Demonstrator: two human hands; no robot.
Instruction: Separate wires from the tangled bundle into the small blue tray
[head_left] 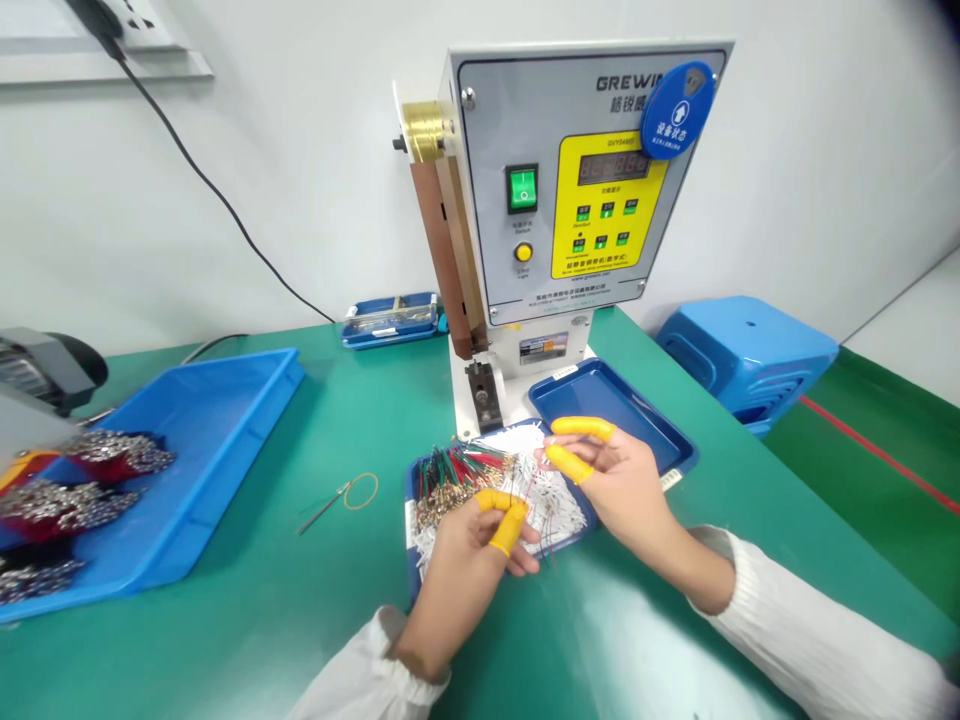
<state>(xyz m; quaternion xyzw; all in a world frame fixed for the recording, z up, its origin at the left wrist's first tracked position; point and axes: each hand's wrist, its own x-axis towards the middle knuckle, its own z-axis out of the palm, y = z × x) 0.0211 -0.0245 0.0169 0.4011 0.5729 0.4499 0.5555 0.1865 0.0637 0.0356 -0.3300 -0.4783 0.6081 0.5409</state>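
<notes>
My left hand, with yellow finger cots on thumb and forefinger, pinches thin red and dark wires. Their loose ends hang below the fingers. To the right and slightly higher, my right hand is closed in a pinch, also in yellow cots. A tiny pale piece seems to be at its fingertips, too small to name. Both hands are over a blue tray. Inside it lie many small white tubes and a bundle of red, green and black wires with brass-coloured ends.
Behind the tray stands a grey GREWIN machine with its black press head. A second blue tray is at right. At left are a large blue bin with wire bundles, a thin metal tool and a yellow ring.
</notes>
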